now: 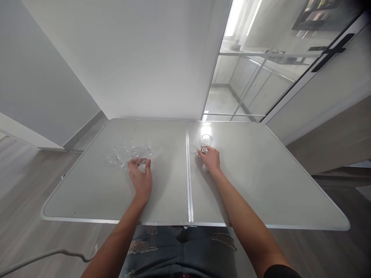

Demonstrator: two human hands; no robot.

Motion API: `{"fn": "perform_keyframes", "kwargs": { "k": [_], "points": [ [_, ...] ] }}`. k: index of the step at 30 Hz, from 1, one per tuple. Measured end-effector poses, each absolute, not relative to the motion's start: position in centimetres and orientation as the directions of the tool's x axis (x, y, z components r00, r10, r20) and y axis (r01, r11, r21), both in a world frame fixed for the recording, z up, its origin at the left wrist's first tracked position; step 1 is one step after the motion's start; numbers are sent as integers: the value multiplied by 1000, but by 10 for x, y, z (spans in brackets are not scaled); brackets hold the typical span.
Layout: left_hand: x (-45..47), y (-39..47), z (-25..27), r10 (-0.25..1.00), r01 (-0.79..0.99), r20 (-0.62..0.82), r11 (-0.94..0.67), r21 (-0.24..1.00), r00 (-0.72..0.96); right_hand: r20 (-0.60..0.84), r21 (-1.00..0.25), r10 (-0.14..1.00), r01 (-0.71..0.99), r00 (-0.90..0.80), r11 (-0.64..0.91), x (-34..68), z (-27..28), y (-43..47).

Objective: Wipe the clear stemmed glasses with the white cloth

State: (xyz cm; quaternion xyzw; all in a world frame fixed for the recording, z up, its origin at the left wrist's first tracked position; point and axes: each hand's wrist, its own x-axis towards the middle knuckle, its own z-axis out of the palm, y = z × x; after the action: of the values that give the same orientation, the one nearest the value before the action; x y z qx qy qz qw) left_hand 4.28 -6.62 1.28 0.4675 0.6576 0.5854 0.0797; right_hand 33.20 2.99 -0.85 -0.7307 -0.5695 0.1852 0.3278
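Note:
My left hand [141, 178] is at the left half of the table, with thumb and fingers around the near side of a clear stemmed glass [138, 152]. Several more clear stemmed glasses [116, 158] stand close together behind and to the left of it; their outlines are faint. On the right half, near the centre seam, my right hand [211, 159] grips another clear wine glass [206, 139] low, by its stem or foot. A bit of white, tissue-like material [205, 168] shows under that hand; part of it is hidden.
The pale folding table [261, 185] has a metal rim and a seam [189, 173] down its middle. A white wall [139, 61] rises behind it. At the right back is a glass door [249, 85] with a black handle [333, 52]. A grey hose or cable [58, 251] lies at lower left.

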Motion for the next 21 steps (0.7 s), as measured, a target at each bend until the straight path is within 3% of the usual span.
{"fn": "perform_keyframes", "kwargs": {
  "k": [4, 8, 11, 17, 21],
  "points": [
    [64, -72, 24, 776, 420, 442, -253, 872, -450, 59, -744, 963, 655, 263, -133, 336, -3, 30],
    [91, -46, 32, 956, 58, 262, -257, 965, -129, 27, -758, 966, 636, 257, -148, 339, -1, 30],
    [105, -10, 29, 980, -155, 187, -176, 972, 60, 17, -770, 967, 621, 252, -148, 339, -1, 29],
    [100, 34, 2, 971, -232, 161, -117, 966, 177, -15, -767, 979, 626, 202, -141, 347, -2, 32],
    [91, 36, -11, 973, -237, 150, -106, 966, 176, -26, -675, 985, 724, 168, -141, 359, -1, 33]
  ]
}}
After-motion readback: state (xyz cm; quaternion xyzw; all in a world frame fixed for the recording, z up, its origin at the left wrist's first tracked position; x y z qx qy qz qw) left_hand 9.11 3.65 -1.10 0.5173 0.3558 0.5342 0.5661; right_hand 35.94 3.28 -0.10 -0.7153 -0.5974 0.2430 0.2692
